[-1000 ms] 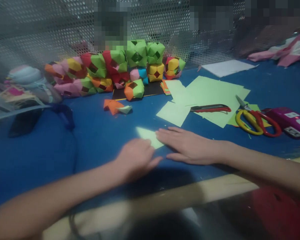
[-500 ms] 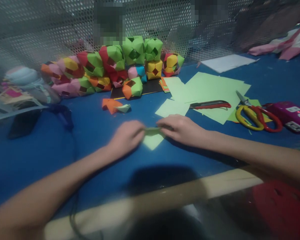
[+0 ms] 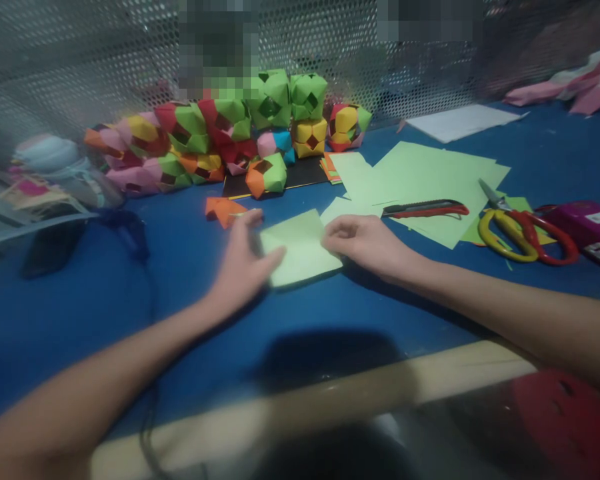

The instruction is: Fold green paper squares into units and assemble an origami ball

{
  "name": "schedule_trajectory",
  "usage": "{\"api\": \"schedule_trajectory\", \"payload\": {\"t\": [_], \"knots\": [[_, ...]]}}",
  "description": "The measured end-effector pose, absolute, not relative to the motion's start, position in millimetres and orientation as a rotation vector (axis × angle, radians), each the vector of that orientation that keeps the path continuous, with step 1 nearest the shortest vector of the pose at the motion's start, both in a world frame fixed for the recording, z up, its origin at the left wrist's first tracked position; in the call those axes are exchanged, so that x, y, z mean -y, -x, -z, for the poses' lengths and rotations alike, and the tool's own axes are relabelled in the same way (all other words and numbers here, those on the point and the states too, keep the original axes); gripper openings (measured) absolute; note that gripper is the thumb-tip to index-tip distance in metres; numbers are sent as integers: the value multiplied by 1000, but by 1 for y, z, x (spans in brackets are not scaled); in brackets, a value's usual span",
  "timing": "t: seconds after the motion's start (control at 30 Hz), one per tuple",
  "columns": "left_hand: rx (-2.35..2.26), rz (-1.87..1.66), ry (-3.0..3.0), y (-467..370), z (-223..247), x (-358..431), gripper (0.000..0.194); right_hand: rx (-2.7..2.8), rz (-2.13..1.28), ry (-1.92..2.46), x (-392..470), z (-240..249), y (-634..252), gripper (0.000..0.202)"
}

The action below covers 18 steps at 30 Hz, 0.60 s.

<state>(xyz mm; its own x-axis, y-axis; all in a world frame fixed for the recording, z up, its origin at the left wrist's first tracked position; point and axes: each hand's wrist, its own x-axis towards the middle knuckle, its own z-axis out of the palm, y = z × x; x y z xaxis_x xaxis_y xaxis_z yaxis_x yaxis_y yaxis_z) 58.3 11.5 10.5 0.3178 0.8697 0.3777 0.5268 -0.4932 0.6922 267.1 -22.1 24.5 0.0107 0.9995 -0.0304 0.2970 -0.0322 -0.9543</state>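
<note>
A pale green square sheet of paper is shown at the centre of the frame, above a blue tabletop, with a dark shadow cast along its lower edge and a faint crease visible across its face. The left hand is opened, its thumb spread well apart from the fingers and laid on the left margin of the sheet; the fingertips, somewhat blurred, are extended just beside a folded orange paper piece. The right hand is curled nearly closed, the right edge of the sheet being pinched between thumb and fingertips. A smaller pale green paper is partly covered by the right hand. Right of centre, larger pale green paper sheets are overlapped, and a slim red-and-black box cutter is laid across them. At the right, scissors with one yellow and one red handle are placed near a glossy magenta device. In the upper left and upper centre, multicoloured folded-paper blocks are stacked before a grey perforated metal panel. A flat white sheet is seen in the upper right, near a pink-and-white object, whose nature cannot be told.
</note>
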Motion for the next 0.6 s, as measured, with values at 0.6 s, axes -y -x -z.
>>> {"api": "schedule_trajectory", "payload": {"t": [0.6], "knots": [[-1075,-722,-2339,-58,-7,-4,63,1907,-897,1255,3,-13,-275,5]]}}
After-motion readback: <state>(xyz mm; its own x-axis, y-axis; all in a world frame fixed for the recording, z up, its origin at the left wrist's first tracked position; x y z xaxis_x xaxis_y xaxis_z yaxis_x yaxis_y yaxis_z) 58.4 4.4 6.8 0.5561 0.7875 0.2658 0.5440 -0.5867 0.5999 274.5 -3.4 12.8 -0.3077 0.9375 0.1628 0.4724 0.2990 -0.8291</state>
